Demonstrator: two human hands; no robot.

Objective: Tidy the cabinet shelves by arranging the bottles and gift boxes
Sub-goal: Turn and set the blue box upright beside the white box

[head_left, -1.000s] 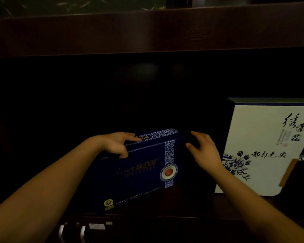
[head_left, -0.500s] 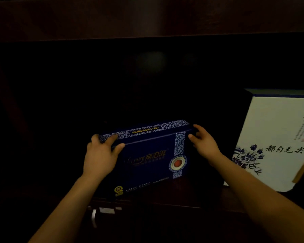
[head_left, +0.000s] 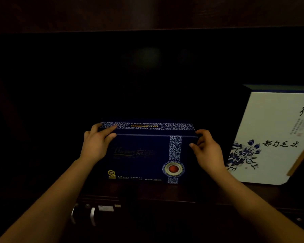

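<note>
Both hands, left hand (head_left: 96, 145) and right hand (head_left: 207, 151), grasp the dark blue rectangular cardboard gift box (head_left: 144, 153), now squared upright on the dark wooden shelf (head_left: 147, 192), nearly placed.

Both forearms are bare, with no sleeves, left hand (head_left: 95, 146) and right hand (head_left: 209, 151) ungloved.

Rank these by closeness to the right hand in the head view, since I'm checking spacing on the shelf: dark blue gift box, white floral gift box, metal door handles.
1. Dark blue gift box: touched by the right hand at its right end.
2. White floral gift box: just right, standing apart.
3. Metal door handles: lower left, below the shelf.
</note>
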